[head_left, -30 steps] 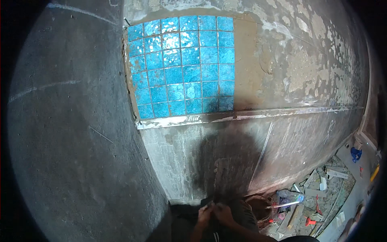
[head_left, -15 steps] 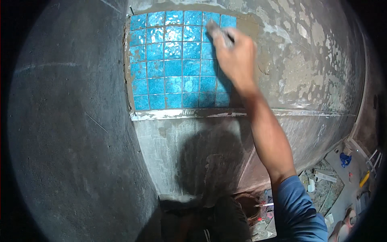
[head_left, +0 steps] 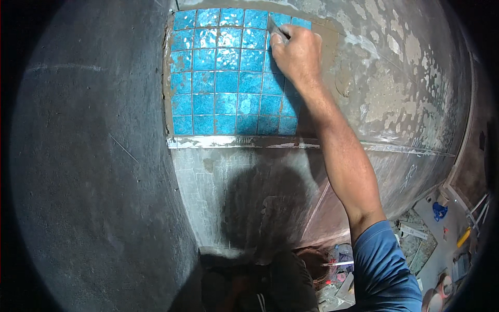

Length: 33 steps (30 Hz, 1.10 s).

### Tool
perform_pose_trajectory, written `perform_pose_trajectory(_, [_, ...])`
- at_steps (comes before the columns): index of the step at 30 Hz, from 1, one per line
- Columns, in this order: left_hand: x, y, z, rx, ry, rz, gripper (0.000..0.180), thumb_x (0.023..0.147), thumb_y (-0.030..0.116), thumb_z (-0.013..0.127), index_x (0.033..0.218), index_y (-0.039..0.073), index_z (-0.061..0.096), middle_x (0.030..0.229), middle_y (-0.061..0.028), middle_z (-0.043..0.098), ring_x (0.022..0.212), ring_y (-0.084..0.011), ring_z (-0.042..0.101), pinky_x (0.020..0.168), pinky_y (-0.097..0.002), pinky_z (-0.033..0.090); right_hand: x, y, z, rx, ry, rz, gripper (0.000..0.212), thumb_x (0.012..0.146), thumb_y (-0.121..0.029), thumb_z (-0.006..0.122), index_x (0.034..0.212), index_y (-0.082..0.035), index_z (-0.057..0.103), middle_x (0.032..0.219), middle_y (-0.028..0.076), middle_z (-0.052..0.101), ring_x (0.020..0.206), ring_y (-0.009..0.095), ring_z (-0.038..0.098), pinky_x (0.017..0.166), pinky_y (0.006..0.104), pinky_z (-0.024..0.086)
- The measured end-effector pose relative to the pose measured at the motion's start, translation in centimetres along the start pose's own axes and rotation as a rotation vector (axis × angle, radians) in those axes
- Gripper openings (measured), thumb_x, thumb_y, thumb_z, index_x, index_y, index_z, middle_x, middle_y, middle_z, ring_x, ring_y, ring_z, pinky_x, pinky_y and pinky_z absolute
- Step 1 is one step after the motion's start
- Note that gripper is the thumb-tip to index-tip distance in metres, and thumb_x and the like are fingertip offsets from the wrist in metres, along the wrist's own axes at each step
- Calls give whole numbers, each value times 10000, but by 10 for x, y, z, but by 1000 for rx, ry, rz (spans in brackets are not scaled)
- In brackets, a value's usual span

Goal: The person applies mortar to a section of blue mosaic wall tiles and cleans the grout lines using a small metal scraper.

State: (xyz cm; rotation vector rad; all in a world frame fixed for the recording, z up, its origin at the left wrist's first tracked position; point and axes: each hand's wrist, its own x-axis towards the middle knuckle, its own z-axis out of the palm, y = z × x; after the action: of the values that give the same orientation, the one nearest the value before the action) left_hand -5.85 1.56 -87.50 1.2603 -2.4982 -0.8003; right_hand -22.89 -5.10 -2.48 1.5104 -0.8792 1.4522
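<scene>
Square blue glazed tiles (head_left: 226,81) sit in a grid on the wall ahead, with narrow joints between them and some mortar smears on their faces. My right hand (head_left: 302,54) is closed around a putty knife (head_left: 276,26), mostly hidden in the fist. Its grey blade points up and left along a joint in the upper right of the grid; contact with the tiles is hard to make out. Wet mortar (head_left: 328,44) borders the tiles on the right. Nowhere in the picture does my left hand appear.
A dark wall (head_left: 99,156) stands close on the left. Below the tiles runs a whitish ledge strip (head_left: 218,141). Bare patchy wall (head_left: 395,88) extends rightward. At lower right lie a brown bucket (head_left: 313,257), rubble, a blue bundle (head_left: 439,211) and a yellow object (head_left: 463,237).
My right hand has turned and shifted slightly up, so the putty knife's blade now stands more upright against the tile joint. The whole view has tilted a little.
</scene>
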Motion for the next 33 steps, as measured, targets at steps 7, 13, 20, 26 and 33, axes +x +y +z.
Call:
perform_pose_trajectory(7, [0,-8,1,9,0,9,524,885,384,844,1265,44,725,1101,-177,779,924,-343,758,880,-488,611,-57,-29,-32,26,-258,212,167,876,-108,687,788,32,708,773,286,679,748,470,704,722,526,548])
perform_pose_trajectory(13, [4,4,-5,28,-20,0,499,905,373,821,1267,43,722,1100,-173,777,935,-338,756,880,-480,611,-12,-30,-15,129,-72,139,185,883,-115,688,783,37,721,736,290,672,695,438,714,709,531,551])
perform_pose_trajectory(20, [8,9,-9,23,-26,-19,464,929,356,791,1264,43,721,1098,-169,775,952,-335,753,883,-471,609,32,-21,30,76,58,-22,228,877,-225,752,936,-10,800,763,242,721,695,385,725,703,485,562])
perform_pose_trajectory(26, [1,7,-9,11,-24,-46,435,950,343,766,1262,44,719,1095,-166,773,967,-332,751,885,-464,607,20,-31,35,57,-63,48,198,876,-179,714,872,9,778,751,268,704,704,427,716,716,507,571])
perform_pose_trajectory(33, [3,10,-12,-1,-23,-48,402,974,326,736,1260,44,717,1092,-163,771,984,-329,748,887,-455,606,-65,-52,-36,104,-345,213,205,926,-188,684,844,-12,751,755,261,666,691,436,683,672,484,542])
